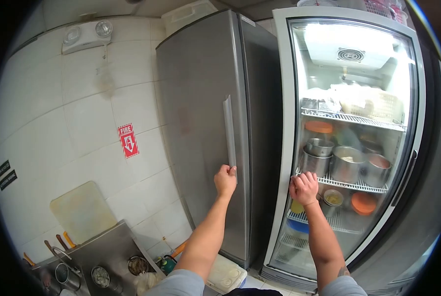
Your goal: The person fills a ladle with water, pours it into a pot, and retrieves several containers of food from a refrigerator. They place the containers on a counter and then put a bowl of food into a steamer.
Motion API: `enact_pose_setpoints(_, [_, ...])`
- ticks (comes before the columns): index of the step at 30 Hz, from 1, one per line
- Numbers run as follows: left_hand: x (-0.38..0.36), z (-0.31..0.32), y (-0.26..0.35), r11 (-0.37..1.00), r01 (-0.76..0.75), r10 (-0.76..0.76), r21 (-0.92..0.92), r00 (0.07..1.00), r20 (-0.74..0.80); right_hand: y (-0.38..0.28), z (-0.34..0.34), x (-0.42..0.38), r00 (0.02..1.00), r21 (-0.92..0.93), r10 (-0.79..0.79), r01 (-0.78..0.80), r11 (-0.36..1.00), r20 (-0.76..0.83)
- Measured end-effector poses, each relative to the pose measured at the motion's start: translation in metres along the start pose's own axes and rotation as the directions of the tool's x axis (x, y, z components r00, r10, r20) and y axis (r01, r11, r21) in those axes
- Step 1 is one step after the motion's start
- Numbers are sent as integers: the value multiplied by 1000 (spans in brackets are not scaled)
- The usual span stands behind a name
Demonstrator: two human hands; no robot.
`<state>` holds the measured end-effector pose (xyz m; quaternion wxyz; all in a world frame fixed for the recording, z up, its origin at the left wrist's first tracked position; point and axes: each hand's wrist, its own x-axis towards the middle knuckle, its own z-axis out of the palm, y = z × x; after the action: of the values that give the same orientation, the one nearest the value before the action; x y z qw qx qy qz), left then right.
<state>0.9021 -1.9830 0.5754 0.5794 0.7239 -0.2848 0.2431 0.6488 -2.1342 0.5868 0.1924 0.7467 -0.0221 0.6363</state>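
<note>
My left hand point(225, 180) is wrapped round the lower end of the long upright handle point(229, 128) on the grey steel refrigerator point(195, 98). That refrigerator's door looks closed. To the right, my right hand point(304, 188) is curled with its knuckles up, in front of the left edge of the lit glass-door fridge point(282, 123). Whether it touches the glass, and what its fingers hold, if anything, is hidden. Behind the glass, steel pots point(347, 165) and an orange-lidded tub point(319, 127) stand on the middle wire shelf.
At lower left is a steel counter point(102, 246) with metal containers, knives and a cutting board point(83, 212) leaning on the tiled wall. A white cooler box point(225, 274) sits on the floor by the refrigerator. A red fire sign point(128, 140) hangs on the wall.
</note>
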Motion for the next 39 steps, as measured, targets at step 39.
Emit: enact_pose_setpoints(39, [82, -480, -277, 757, 285, -400, -588, 914, -72, -28, -17, 4, 932, -54, 116, -104, 993, 344])
